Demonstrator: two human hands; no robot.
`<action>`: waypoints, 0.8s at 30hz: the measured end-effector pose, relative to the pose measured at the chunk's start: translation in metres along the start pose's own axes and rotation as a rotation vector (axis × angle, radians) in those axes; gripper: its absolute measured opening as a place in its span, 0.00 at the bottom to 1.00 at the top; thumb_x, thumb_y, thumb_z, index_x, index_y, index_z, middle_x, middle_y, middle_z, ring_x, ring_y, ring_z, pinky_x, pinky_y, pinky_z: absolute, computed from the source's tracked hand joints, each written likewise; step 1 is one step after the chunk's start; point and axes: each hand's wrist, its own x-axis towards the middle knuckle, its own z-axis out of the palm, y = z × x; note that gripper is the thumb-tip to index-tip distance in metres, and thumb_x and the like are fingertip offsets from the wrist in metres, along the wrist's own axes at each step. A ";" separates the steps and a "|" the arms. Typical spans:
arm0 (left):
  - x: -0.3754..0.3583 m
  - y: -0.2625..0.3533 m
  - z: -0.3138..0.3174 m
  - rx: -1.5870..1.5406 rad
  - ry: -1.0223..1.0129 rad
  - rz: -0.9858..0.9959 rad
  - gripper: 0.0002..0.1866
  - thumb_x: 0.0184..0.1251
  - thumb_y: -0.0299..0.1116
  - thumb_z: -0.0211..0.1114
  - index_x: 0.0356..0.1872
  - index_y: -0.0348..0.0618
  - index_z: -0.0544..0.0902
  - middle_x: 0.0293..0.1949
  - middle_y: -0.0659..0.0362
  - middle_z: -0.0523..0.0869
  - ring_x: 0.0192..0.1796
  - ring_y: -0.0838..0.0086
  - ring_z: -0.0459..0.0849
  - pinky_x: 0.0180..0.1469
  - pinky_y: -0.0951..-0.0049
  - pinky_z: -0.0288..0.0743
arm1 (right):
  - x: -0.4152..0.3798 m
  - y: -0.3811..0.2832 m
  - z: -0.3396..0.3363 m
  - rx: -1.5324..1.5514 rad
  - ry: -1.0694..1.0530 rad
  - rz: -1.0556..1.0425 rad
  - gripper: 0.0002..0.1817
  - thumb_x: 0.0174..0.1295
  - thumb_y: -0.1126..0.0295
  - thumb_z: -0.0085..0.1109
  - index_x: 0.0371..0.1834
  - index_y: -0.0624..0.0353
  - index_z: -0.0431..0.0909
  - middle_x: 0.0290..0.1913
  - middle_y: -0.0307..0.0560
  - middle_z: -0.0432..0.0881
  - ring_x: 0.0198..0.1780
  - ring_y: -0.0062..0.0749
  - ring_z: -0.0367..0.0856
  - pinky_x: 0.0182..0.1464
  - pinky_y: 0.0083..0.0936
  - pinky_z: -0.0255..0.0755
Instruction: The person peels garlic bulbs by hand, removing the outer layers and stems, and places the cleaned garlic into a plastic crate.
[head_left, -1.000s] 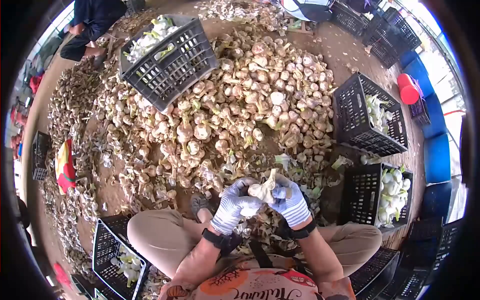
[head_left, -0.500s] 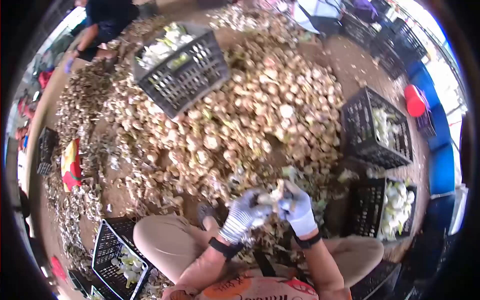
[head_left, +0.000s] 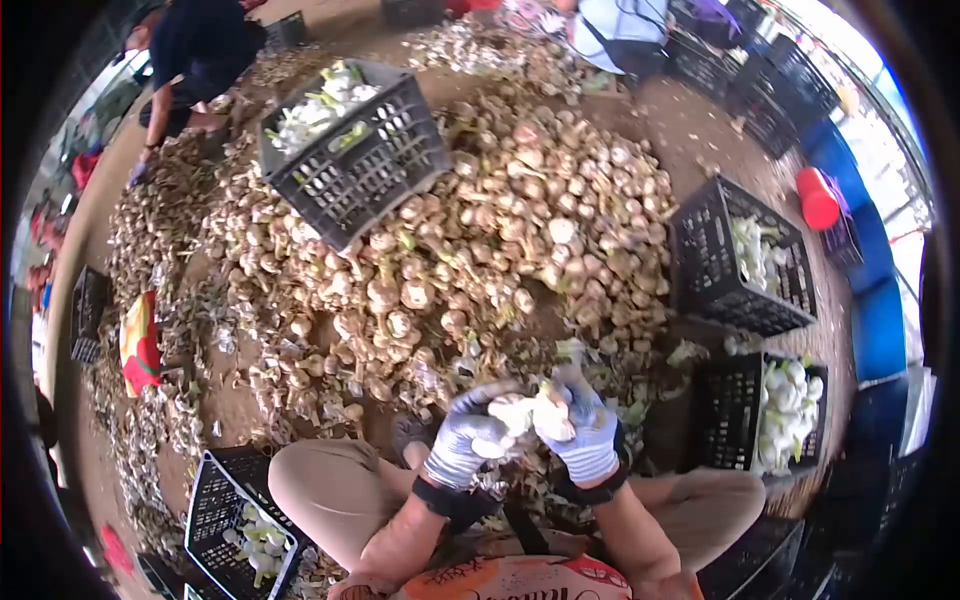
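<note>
In striped, whitish-grey gloves, both of my hands are raised in front of my lap. My left hand (head_left: 465,437) is closed round peeled-looking white garlic (head_left: 512,414), more than one bulb by the look of it. Against it, my right hand (head_left: 588,428) grips another garlic bulb (head_left: 553,413) with a purplish-white skin and a short stem. The bulbs touch or nearly touch each other between the two hands. Below and around them lie loose skins and trimmings, and beyond spreads a large heap of unpeeled garlic (head_left: 480,230).
A black crate of white garlic (head_left: 360,165) stands tilted on the heap. More garlic-filled crates stand at my right (head_left: 745,255), (head_left: 735,410) and by my left knee (head_left: 240,515). A red and yellow bag (head_left: 141,345) lies left. Another person (head_left: 195,60) bends at the back left.
My hands have turned and parted slightly, so more white garlic shows between them. The view has shifted a little. The person at the back left has reached lower.
</note>
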 end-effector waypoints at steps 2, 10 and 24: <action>0.000 -0.009 0.000 -0.045 0.121 0.113 0.30 0.39 0.21 0.63 0.53 0.30 0.75 0.44 0.41 0.81 0.37 0.54 0.84 0.39 0.61 0.81 | 0.000 -0.001 0.020 -0.072 0.042 -0.025 0.22 0.56 0.75 0.56 0.56 0.63 0.68 0.38 0.45 0.77 0.35 0.34 0.77 0.38 0.27 0.74; 0.005 -0.008 0.029 0.481 0.128 0.034 0.30 0.43 0.17 0.65 0.55 0.36 0.74 0.45 0.49 0.81 0.40 0.66 0.83 0.42 0.72 0.79 | -0.026 -0.029 0.038 -1.144 0.313 -0.154 0.28 0.56 0.77 0.61 0.62 0.61 0.67 0.33 0.38 0.79 0.27 0.17 0.74 0.26 0.14 0.68; 0.042 -0.030 -0.003 0.654 0.381 -0.114 0.19 0.65 0.44 0.60 0.52 0.47 0.76 0.36 0.60 0.84 0.26 0.70 0.81 0.19 0.74 0.69 | -0.239 -0.181 0.088 -0.333 -0.349 -1.259 0.19 0.54 0.64 0.60 0.49 0.58 0.74 0.37 0.42 0.78 0.34 0.27 0.74 0.36 0.25 0.73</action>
